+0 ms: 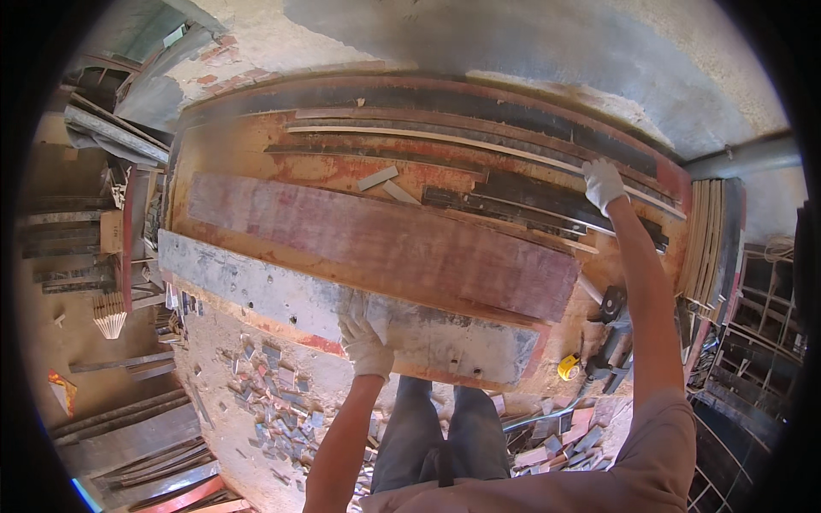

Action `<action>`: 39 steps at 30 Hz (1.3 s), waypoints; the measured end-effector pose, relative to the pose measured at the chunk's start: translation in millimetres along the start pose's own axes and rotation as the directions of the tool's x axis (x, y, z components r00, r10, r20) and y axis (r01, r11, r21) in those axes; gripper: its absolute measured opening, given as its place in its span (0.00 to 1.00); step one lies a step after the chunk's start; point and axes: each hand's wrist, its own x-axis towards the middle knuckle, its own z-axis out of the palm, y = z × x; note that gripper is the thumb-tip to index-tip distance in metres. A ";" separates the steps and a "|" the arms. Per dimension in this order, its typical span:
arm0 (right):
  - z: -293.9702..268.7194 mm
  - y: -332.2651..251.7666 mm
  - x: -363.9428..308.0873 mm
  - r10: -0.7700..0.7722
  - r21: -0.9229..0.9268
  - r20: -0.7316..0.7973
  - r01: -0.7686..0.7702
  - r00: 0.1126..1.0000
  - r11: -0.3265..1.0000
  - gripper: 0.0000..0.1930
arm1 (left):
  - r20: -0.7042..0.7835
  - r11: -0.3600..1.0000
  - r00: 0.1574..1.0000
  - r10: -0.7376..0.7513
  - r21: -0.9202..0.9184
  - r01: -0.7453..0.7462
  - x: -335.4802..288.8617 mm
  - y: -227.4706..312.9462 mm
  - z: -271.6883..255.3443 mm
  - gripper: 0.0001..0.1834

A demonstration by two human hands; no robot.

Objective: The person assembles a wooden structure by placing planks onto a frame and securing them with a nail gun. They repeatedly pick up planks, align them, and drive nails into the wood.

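My left hand (pixel 368 349), in a white work glove, lies with outstretched fingers on a long grey board (pixel 256 282) along the near edge of the table. At the far right, my gloved right hand (pixel 605 185) has its fingers closed at a long, thin, pale wooden strip (pixel 428 135); the fingertips are partly hidden. Between the hands lies a wide reddish-brown plank (pixel 385 244). Dark narrow boards (pixel 539 195) lie just short of my right hand.
Two short wood offcuts (pixel 379 178) rest mid-table. A yellow tape measure (pixel 569 368) and a dark power tool (pixel 611 355) sit at the near right. Upright boards (pixel 705 239) stand beyond the right end. Many scraps (pixel 274 393) litter the floor; timber stacks (pixel 128 445) lie left.
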 end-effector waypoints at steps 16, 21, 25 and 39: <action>-86.7 -179.2 -300.1 -0.081 0.700 -0.268 0.252 0.960 0.668 0.20 | -0.577 0.512 0.411 0.706 0.014 -0.859 -36.4 66.0 -133.2 0.47; -83.4 -265.9 -305.1 -0.124 0.724 -0.334 0.339 0.934 0.601 0.25 | -0.275 0.411 0.360 0.892 0.159 -0.898 19.1 6.8 -108.6 0.24; -2.5 -220.1 -337.5 -0.033 0.498 -0.350 0.216 0.936 0.840 0.27 | -0.285 0.440 0.347 0.894 0.409 -0.799 92.5 -54.4 -95.3 0.22; 26.6 -263.7 -299.4 0.102 0.403 -0.247 0.007 0.964 0.915 0.25 | -0.258 0.599 0.545 0.798 0.238 -0.764 220.7 -198.7 -91.2 0.27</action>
